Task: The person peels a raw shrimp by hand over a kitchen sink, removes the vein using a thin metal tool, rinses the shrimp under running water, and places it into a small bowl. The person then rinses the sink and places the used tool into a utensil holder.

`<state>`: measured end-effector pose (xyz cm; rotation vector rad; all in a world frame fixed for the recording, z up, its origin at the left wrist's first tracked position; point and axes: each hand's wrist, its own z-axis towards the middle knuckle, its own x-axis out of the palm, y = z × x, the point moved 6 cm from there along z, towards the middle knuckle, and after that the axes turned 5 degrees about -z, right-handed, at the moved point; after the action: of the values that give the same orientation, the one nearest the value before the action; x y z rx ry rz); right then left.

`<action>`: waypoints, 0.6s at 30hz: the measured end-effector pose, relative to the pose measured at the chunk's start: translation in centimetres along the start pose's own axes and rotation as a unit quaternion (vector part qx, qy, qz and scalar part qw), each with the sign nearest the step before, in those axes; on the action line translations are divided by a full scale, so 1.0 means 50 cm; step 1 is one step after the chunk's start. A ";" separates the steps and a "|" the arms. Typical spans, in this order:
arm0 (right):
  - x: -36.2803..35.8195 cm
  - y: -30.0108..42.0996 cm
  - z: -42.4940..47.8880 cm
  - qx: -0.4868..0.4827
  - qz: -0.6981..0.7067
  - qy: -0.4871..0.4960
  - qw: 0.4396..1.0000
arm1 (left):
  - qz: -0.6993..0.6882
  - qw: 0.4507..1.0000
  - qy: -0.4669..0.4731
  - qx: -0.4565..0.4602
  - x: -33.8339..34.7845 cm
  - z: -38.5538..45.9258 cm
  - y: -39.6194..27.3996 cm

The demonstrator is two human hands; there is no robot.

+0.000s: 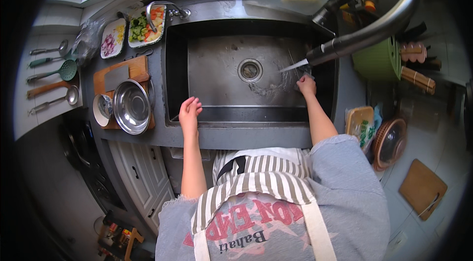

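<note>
My right hand (306, 84) is low over the right side of a steel sink (218, 87), its fingers closed around a small greyish thing (312, 76), mostly hidden and too unclear to name. A thin bright line runs up from these fingers. Just above them, water (294, 65) streams from a pull-down faucet (325, 54) and spreads towards the drain (250, 70). Over the sink's front left corner, my left hand (189, 111) holds nothing, with its fingers loosely bent and apart.
Left of the sink, a metal bowl (132, 107) and a patterned bowl (102, 109) stand on a wooden board (139, 65) beside a cleaver (116, 78). Behind are trays of cut vegetables (147, 26) and chopped onion (112, 39). A green knife holder (377, 61) stands right.
</note>
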<state>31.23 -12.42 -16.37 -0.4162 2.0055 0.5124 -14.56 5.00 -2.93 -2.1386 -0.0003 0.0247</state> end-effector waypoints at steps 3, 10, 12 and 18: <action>-0.018 0.037 -0.064 -0.127 0.019 0.025 0.991 | 0.241 0.960 0.038 0.140 0.005 0.051 0.026; 0.080 0.132 -0.168 -0.322 0.026 0.271 0.907 | 0.436 0.866 0.129 0.207 0.090 0.044 0.008; 0.044 0.103 -0.122 -0.188 0.029 0.058 0.980 | 0.479 0.831 0.150 0.241 0.094 0.021 0.003; -0.009 0.032 -0.031 0.096 -0.092 -0.083 0.988 | 0.509 0.807 0.139 0.266 0.056 0.015 0.008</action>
<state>29.50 -11.82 -15.03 -0.4198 1.8140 0.2293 -11.76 5.43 -3.73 -1.3389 1.1877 0.3026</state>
